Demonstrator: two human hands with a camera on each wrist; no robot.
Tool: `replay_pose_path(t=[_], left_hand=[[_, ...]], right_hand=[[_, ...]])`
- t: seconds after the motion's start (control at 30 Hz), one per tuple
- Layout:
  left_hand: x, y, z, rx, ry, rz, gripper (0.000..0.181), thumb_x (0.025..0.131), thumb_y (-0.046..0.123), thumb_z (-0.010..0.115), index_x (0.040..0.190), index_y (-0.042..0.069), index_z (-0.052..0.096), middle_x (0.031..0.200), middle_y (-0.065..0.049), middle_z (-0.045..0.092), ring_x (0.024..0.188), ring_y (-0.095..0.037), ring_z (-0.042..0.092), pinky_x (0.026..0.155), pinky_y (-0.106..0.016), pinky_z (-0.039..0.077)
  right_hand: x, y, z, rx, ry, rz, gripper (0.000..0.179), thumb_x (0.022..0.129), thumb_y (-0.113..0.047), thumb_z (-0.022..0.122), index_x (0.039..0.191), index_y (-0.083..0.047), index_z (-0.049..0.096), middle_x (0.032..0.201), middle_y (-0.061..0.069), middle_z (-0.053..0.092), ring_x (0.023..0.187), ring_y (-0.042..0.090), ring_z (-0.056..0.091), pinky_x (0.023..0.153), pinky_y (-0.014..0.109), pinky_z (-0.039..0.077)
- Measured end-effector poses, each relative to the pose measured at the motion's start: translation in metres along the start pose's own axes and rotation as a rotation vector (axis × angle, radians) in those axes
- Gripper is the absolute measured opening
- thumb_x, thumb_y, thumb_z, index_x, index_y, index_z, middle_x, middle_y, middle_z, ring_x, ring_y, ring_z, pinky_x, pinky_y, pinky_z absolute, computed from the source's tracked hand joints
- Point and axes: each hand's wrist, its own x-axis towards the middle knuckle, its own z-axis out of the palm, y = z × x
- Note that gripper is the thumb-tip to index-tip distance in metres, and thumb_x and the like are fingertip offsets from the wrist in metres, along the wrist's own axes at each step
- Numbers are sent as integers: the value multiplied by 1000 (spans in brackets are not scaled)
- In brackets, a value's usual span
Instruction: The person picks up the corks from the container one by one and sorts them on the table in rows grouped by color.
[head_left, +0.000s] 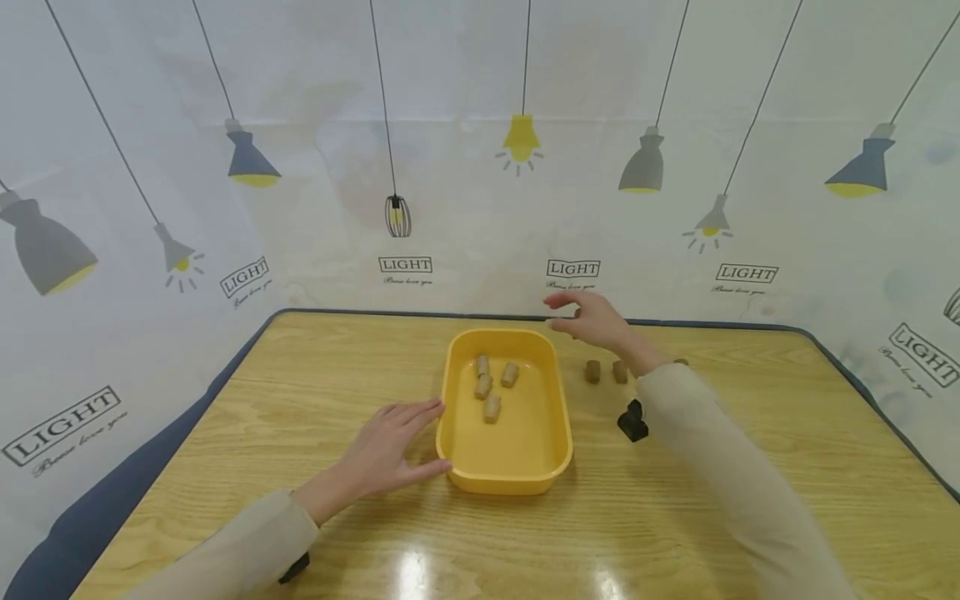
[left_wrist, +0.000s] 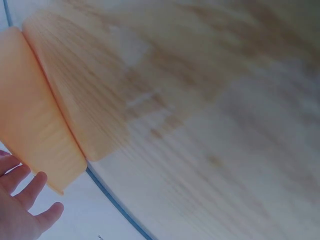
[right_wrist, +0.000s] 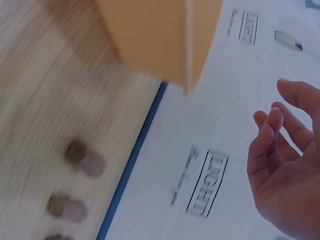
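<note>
A yellow plastic tray stands on the table, and several short tan cork-like cylinders lie loosely in its far half. My left hand has its fingers spread at the tray's left side, with fingertips and thumb at the rim. In the left wrist view those fingers look fairly straight beside the tray wall. Beyond the tray's far right corner, my right hand is raised, fingers loosely bent and holding nothing. Brown cork-like cylinders stand right of the tray, below that hand; one is partly hidden by the forearm.
The wooden table has a dark blue edge, with a printed lamp-pattern backdrop behind it. A small black object shows beside the right sleeve, and another black piece under the left sleeve.
</note>
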Motion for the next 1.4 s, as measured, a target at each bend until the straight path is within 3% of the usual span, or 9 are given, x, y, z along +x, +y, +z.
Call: replay_pose_path(t=[0.17,0.37,0.5,0.67,0.83,1.07,1.4], left_hand=[[0,0,-1,-7,-2,-1,80,83,67,43,129,2,50,132,-9,48,113,-27,49,95,-48,35],[0,-1,0,-17,-10,-7,78,82,64,48,130,3,50,133,-8,48,114,-27,48,95,-48,35],[1,-1,0,-21,-17,-12,77,82,63,50,131,4,49,134,-8,47,114,-26,48,96,-47,35],[1,-2,1,-25,-25,-23,75,82,61,52,131,5,49,134,-7,47,115,-26,48,96,-47,34],[1,-2,1,-27,-17,-16,76,82,62,51,131,4,49,134,-8,47,114,-26,48,96,-47,35],[0,-2,1,-21,0,-5,77,82,64,48,130,3,50,133,-9,48,113,-27,49,94,-48,36],[0,-1,1,-31,-29,-29,75,81,60,53,132,4,49,135,-7,46,115,-26,48,96,-46,35]], right_hand=[[16,-26,19,34,-78,-15,39,87,-16,61,123,-3,54,119,16,55,93,27,57,70,32,51],[27,-52,43,114,-210,2,42,86,-20,63,124,-4,53,117,15,56,85,23,58,70,35,52],[30,-60,56,175,-349,48,46,86,-23,63,126,-4,51,115,11,58,76,23,58,71,44,48],[29,-55,67,203,-479,142,49,85,-25,65,126,-5,50,107,6,60,82,29,59,67,37,47],[24,-44,73,186,-519,226,45,83,-24,67,122,-8,53,104,2,61,79,22,60,59,27,44],[18,-36,77,171,-555,342,38,81,-21,68,116,-11,56,98,1,62,77,19,61,61,27,43],[14,-32,86,201,-610,382,38,80,-17,70,114,-9,56,96,3,60,76,18,60,63,26,46]])
